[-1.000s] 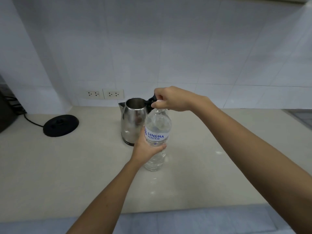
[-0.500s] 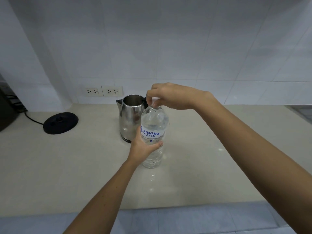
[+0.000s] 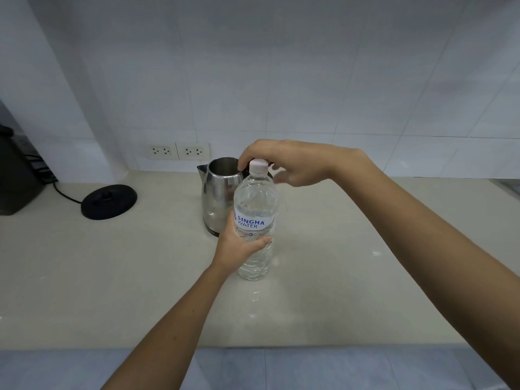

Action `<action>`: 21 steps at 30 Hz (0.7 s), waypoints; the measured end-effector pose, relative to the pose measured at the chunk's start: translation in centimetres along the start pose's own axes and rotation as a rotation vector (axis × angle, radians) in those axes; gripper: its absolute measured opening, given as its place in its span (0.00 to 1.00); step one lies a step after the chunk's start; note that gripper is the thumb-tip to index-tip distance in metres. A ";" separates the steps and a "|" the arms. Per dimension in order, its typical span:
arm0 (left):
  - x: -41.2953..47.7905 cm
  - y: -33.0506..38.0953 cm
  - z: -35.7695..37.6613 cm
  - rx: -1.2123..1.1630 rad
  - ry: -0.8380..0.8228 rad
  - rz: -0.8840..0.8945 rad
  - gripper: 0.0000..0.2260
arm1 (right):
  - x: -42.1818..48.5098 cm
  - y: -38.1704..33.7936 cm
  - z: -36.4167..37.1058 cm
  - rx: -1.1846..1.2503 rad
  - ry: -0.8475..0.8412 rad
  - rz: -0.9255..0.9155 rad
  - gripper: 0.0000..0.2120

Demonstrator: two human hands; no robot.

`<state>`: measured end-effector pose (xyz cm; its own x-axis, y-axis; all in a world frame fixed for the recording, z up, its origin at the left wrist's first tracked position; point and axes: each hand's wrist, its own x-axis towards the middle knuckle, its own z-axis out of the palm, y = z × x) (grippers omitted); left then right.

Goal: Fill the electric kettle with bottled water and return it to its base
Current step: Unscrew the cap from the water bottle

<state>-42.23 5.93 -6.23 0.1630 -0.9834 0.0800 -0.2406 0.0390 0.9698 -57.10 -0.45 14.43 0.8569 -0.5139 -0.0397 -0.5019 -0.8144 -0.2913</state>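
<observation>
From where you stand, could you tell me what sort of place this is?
Most likely a home kitchen counter: a tiled wall with sockets, a steel kettle standing off its base, and a water bottle on the countertop.

Beige counter (image 3: pixel 112 277) carries steel kettle (image 3: pixel 218 197), water bottle (image 3: pixel 254 220), black kettle base (image 3: pixel 109 201) & dark appliance (image 3: pixel 14 175).

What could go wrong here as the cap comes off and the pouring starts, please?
The full Singha water bottle is soft plastic; the left hand squeezing mid-body could push water out once the white cap under the right hand is off. The open steel kettle stands close behind, so the lifted bottle might knock it.
</observation>
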 end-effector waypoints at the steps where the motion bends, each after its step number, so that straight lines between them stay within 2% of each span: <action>1: 0.0 0.1 0.0 -0.002 -0.002 0.004 0.36 | 0.1 -0.2 -0.1 0.008 -0.016 -0.010 0.28; 4: -0.1 0.1 0.0 -0.009 -0.001 0.011 0.35 | 0.9 -0.6 0.4 0.024 0.073 0.063 0.30; 8: -0.1 0.2 0.1 -0.011 -0.003 0.015 0.34 | 1.7 -0.4 0.8 -0.122 0.201 0.262 0.21; 13: -0.1 0.0 0.1 -0.008 -0.005 0.010 0.35 | 1.1 -0.4 0.6 -0.094 0.179 0.201 0.13; 16: -0.1 -0.2 0.1 -0.001 0.002 0.014 0.35 | 0.0 -0.2 -0.4 0.022 0.268 0.189 0.12; 18: 0.0 -0.4 0.1 0.008 0.010 0.017 0.35 | -0.8 0.3 -0.7 0.176 0.374 0.238 0.11; 21: 0.0 -0.5 0.3 0.015 0.023 0.017 0.36 | -2.1 1.7 1.3 0.282 0.470 0.310 0.11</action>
<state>-42.39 5.89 -6.79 0.1807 -0.9782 0.1020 -0.2575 0.0530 0.9648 -59.62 -0.44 12.78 0.5012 -0.8306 0.2427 -0.6134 -0.5389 -0.5774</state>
